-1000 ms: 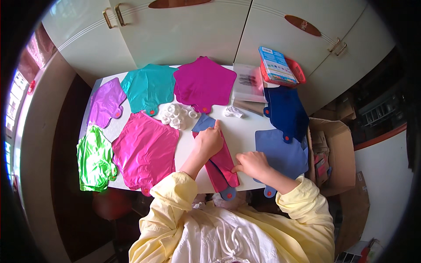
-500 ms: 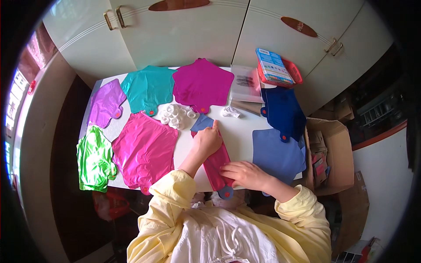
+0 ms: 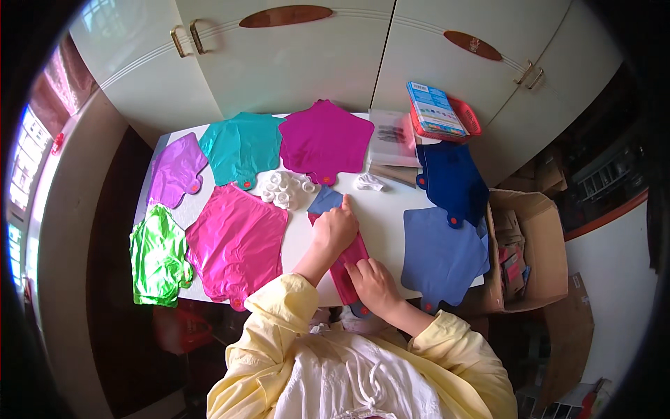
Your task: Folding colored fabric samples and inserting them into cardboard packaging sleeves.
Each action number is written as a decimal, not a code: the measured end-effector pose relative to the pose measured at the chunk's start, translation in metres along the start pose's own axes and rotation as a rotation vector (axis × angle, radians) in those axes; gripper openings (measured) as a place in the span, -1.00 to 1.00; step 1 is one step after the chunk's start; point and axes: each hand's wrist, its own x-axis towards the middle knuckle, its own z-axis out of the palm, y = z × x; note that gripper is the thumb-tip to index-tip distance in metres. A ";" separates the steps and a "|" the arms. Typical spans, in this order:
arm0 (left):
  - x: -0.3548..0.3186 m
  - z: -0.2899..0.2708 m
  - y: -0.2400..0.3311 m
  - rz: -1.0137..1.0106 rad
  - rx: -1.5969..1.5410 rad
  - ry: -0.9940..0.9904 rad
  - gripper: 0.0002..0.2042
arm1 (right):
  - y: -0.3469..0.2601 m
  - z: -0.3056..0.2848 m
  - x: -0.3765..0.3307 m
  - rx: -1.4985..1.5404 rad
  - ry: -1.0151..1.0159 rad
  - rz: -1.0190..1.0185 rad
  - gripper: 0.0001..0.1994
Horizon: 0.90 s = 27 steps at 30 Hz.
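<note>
On the white table lies a narrow folded strip, apparently a deflated foil balloon (image 3: 342, 283), crimson with a grey-blue far end and a grey-blue tab at the near end. My left hand (image 3: 335, 229) presses on its upper part, one finger stretched toward the far end and the others curled down on it. Lower along the strip, my right hand (image 3: 375, 285) has its fingers bent at the right edge, seemingly pinching it; the fingertips are partly hidden. Flat grey-blue balloons (image 3: 443, 255) lie right of my right hand. A flat pink balloon (image 3: 237, 241) lies left of my left forearm.
Purple (image 3: 178, 170), teal (image 3: 241, 145), magenta (image 3: 326, 136), green (image 3: 158, 255) and navy (image 3: 453, 178) balloons lie around the table. White ribbon rolls (image 3: 281, 188) and a white bundle (image 3: 370, 182) sit mid-table. A red basket (image 3: 469, 120) stands at the back, a cardboard box (image 3: 541, 244) at the right.
My right hand has drawn in from lying flat with spread fingers to bent fingers at the strip's edge. My left hand stays on the upper part. The whole view has shifted slightly.
</note>
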 end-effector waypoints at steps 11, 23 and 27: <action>-0.032 -0.025 -0.024 0.035 -0.238 0.426 -0.34 | 0.006 0.005 -0.002 0.137 0.043 0.036 -0.69; -0.061 -0.023 -0.036 0.009 -0.451 0.269 -0.04 | 0.007 0.003 0.000 0.162 -0.018 0.002 -0.66; -0.070 -0.024 -0.034 -0.026 -0.311 0.124 0.06 | 0.008 0.005 0.000 0.181 -0.027 0.007 -0.65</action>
